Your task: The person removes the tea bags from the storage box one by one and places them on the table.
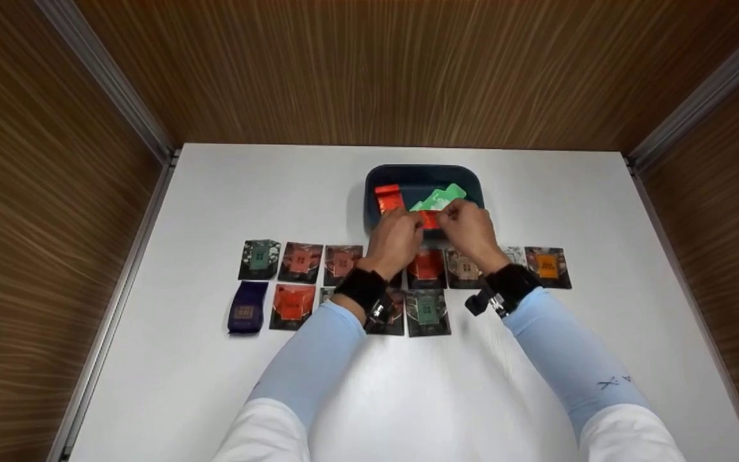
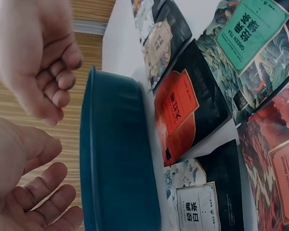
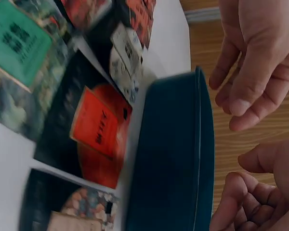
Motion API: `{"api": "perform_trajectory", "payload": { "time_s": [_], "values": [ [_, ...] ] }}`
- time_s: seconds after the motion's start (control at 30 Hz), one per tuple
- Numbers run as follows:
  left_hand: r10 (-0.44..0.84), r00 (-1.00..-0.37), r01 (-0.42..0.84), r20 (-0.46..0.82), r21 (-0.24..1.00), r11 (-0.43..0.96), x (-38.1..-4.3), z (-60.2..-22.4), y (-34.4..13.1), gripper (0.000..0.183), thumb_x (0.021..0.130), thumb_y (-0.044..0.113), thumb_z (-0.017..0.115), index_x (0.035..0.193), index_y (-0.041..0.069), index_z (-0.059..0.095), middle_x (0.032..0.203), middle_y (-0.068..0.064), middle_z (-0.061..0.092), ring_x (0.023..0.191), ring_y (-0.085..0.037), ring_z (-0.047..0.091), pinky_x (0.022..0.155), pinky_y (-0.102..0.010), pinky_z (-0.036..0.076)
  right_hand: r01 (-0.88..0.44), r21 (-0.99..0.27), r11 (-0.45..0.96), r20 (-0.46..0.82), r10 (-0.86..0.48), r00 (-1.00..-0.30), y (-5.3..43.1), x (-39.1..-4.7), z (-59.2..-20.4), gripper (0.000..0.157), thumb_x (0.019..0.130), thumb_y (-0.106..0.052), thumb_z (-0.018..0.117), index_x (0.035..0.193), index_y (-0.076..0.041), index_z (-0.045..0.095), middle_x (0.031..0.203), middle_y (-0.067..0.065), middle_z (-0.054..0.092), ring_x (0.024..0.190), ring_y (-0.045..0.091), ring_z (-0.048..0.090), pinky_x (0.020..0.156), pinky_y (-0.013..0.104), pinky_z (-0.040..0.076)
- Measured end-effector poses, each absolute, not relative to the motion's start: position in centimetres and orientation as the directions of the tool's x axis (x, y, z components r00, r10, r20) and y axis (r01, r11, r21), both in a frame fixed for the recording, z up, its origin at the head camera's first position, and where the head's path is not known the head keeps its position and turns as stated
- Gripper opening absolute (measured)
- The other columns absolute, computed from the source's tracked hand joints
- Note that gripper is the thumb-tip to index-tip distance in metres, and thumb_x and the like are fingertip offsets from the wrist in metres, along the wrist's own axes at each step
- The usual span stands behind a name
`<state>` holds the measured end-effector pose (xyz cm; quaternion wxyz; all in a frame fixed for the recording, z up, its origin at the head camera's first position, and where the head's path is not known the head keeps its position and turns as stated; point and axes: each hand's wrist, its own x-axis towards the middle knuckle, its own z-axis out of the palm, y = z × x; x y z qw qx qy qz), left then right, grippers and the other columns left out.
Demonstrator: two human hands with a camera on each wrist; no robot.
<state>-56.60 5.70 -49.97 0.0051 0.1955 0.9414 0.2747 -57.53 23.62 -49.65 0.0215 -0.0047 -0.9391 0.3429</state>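
Note:
A dark teal bin (image 1: 424, 168) stands at the back of the table with an orange-red packet (image 1: 387, 197), green packets (image 1: 444, 195) and another red packet (image 1: 430, 220) inside. Both hands hover over its near part. My left hand (image 1: 397, 239) has loosely bent fingers, its thumb apart from them in the left wrist view. Facing it, my right hand (image 1: 470, 230) has its fingers more curled, with a gap between thumb and forefinger in the right wrist view. Nothing shows in either grasp. The red packet between the hands in the head view is partly covered by the fingers.
Two rows of tea packets lie before the bin, including a green one (image 1: 427, 312), a red one (image 1: 293, 307), an orange-labelled one (image 1: 547, 267) and a purple pouch (image 1: 248, 308). The forearms cover some. Wood-grain panels (image 1: 369, 77) enclose the white table (image 1: 151, 359).

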Motion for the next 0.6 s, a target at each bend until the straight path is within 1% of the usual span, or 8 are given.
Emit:
{"api": "perform_trajectory", "payload": {
  "time_s": [0.07,0.13,0.2,0.3,0.43,0.53,0.6],
  "values": [
    [0.374,-0.922,0.37,0.101,0.513,0.775,-56.7,-50.2,5.8,0.021,0.106,0.018,0.062,0.121,0.015,0.077,0.118,-0.006,0.072,0.115,-0.026,0.064,0.097,-0.036,0.053,-0.002,-0.611,0.792,0.035,0.024,-0.999,23.6,-58.4,-49.8,0.021,0.1,-0.019,0.061,0.103,-0.002,0.073,0.094,0.017,0.075,0.078,0.031,0.066,0.07,0.041,0.05],
    [0.377,-0.921,0.371,0.097,0.511,0.776,-56.7,-50.3,5.8,0.021,0.106,0.019,0.062,0.121,0.016,0.077,0.119,-0.005,0.072,0.116,-0.025,0.064,0.098,-0.036,0.053,0.005,-0.569,0.822,0.016,0.018,-1.0,23.6,-59.1,-49.9,0.024,0.1,-0.021,0.063,0.106,0.0,0.072,0.1,0.019,0.075,0.086,0.035,0.068,0.076,0.046,0.053],
    [0.383,-0.92,0.372,0.088,0.509,0.776,-56.7,-50.5,5.8,0.022,0.107,0.021,0.062,0.122,0.015,0.077,0.12,-0.006,0.072,0.116,-0.025,0.064,0.097,-0.036,0.054,0.012,-0.524,0.852,-0.017,0.003,-1.0,23.7,-59.6,-50.1,0.031,0.1,-0.025,0.064,0.111,0.003,0.072,0.107,0.022,0.075,0.095,0.039,0.069,0.084,0.051,0.054],
    [0.394,-0.916,0.375,0.074,0.507,0.776,-56.7,-50.6,5.9,0.022,0.108,0.023,0.062,0.12,0.013,0.077,0.116,-0.006,0.071,0.112,-0.025,0.064,0.095,-0.037,0.054,0.038,-0.46,0.887,-0.102,-0.011,-0.995,23.8,-60.1,-50.2,0.043,0.1,-0.033,0.067,0.117,0.007,0.068,0.114,0.027,0.072,0.105,0.043,0.069,0.091,0.056,0.054],
    [0.404,-0.913,0.375,0.057,0.505,0.777,-56.4,-51.0,5.9,0.023,0.108,0.023,0.062,0.121,0.013,0.078,0.117,-0.006,0.073,0.115,-0.025,0.065,0.101,-0.037,0.052,0.084,-0.389,0.918,-0.227,-0.007,-0.974,23.7,-60.5,-50.1,0.062,0.099,-0.048,0.068,0.123,0.01,0.063,0.116,0.03,0.07,0.108,0.044,0.069,0.094,0.057,0.056],
    [0.398,-0.917,0.362,0.039,0.502,0.785,-56.2,-51.2,6.0,0.025,0.108,0.024,0.063,0.125,0.013,0.078,0.123,-0.005,0.074,0.119,-0.024,0.065,0.105,-0.036,0.05,0.111,-0.367,0.924,-0.311,-0.009,-0.95,23.6,-60.6,-49.9,0.078,0.098,-0.054,0.066,0.135,0.014,0.053,0.122,0.032,0.068,0.114,0.045,0.068,0.097,0.056,0.055],
    [0.397,-0.917,0.359,0.029,0.493,0.793,-56.0,-51.4,6.0,0.027,0.108,0.024,0.062,0.127,0.014,0.077,0.125,-0.005,0.073,0.121,-0.025,0.064,0.105,-0.036,0.051,0.134,-0.354,0.926,-0.365,-0.005,-0.931,23.5,-60.6,-49.9,0.087,0.098,-0.056,0.065,0.142,0.015,0.045,0.127,0.033,0.066,0.118,0.044,0.067,0.099,0.055,0.055]
  ]
}}
